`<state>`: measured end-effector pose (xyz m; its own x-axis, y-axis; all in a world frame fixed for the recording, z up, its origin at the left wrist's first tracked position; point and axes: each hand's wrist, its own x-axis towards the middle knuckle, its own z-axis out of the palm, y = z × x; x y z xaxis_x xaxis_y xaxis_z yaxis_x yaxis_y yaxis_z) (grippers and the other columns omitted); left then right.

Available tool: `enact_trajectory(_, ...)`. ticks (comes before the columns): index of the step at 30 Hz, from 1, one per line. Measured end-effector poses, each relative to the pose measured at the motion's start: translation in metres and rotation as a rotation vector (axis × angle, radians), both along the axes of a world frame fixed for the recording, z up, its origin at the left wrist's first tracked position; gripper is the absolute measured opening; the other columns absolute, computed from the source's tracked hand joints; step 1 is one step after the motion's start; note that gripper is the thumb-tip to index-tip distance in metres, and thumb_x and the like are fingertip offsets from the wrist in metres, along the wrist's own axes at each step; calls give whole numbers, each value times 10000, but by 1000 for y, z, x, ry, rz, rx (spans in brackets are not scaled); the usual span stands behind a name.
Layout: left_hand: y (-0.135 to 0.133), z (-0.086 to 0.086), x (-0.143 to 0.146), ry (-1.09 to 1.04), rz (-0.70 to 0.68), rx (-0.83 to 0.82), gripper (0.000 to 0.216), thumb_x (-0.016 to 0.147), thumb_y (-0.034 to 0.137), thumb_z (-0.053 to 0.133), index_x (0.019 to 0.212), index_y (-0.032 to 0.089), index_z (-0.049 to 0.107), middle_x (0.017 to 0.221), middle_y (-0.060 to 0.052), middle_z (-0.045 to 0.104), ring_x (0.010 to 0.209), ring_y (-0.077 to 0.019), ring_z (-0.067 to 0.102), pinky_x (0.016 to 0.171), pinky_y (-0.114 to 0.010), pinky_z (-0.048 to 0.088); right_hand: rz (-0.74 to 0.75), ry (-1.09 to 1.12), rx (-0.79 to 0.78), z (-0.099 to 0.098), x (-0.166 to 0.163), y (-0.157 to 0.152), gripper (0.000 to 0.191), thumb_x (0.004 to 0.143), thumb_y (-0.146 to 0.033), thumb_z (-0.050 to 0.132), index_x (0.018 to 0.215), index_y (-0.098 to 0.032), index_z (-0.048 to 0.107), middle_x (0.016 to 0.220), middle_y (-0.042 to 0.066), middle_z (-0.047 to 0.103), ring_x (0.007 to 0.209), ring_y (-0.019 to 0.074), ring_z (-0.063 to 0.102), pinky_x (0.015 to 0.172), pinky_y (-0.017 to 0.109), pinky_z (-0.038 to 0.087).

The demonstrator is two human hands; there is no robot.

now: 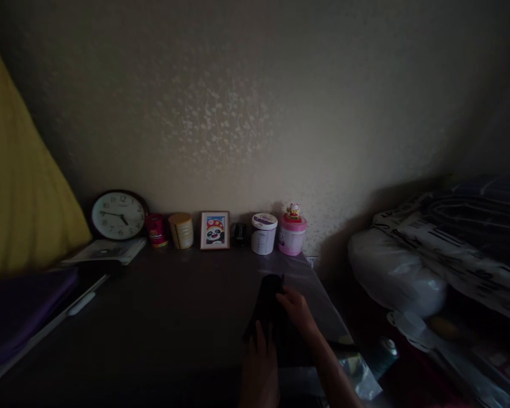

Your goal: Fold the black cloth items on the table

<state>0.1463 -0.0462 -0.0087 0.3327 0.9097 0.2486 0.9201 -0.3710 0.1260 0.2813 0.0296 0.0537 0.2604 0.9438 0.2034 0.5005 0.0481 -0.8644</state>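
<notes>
A black, soft-looking item [268, 300] with a rounded far end lies near the right side of the dark desk; the dim light hides what kind of thing it is. My right hand [296, 309] pinches its right edge close to the far end. On the near part of the same item rests my left hand [260, 357], fingers stretched forward and apart. Both forearms reach in from the bottom of the view.
Along the wall stand a round clock [119, 215], a red can [156, 230], a yellow canister [181, 230], a framed panda picture [215, 230], a white tub [263, 241] and a pink tub [292, 238]. A purple item [25, 311] lies left; plastic-wrapped bundles [395, 272] are piled right.
</notes>
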Motion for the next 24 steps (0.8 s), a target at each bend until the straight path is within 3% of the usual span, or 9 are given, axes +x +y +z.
enact_trajectory(4, 4, -7, -1, 14, -31, 41, 478, 688, 73, 490, 1161, 138, 530, 1354, -193, 356, 1119, -296, 493, 864, -397, 455, 35, -41, -41, -9, -16, 14, 429, 703, -386, 528, 1004, -94, 623, 762, 67, 675, 727, 202, 606, 648, 293, 453)
enact_trajectory(11, 5, -17, 1, -25, -6, 83, 467, 717, 99, 462, 1181, 80, 509, 1242, -183, 501, 1123, -279, 491, 915, -387, 431, 69, -157, -176, -16, -31, 23, 396, 734, -290, 531, 1060, -73, 591, 816, 100, 684, 782, 205, 624, 658, 278, 443)
enact_trajectory(17, 0, -30, -8, -102, 1, 68, 566, 718, 60, 388, 1283, 94, 381, 1311, -150, 441, 1180, -224, 441, 951, -338, 394, 83, -276, -186, -17, -33, 23, 356, 761, -270, 517, 1064, -92, 582, 815, 90, 688, 780, 197, 627, 660, 270, 426)
enact_trajectory(21, -1, -16, -18, -153, -94, -24, 598, 741, 134, 421, 1329, 155, 314, 1289, -114, 470, 1107, -200, 497, 896, -288, 415, 100, -309, -189, -17, -33, 23, 354, 770, -272, 509, 1066, -90, 578, 805, 89, 688, 770, 193, 628, 639, 261, 415)
enact_trajectory(24, -2, 3, -18, -86, -44, -86, 741, 712, 119, 485, 1371, 262, 178, 1223, -110, 497, 975, -215, 547, 825, -334, 433, 130, -299, -193, -16, -34, 23, 370, 774, -278, 506, 1092, -97, 563, 809, 80, 691, 771, 185, 629, 634, 253, 413)
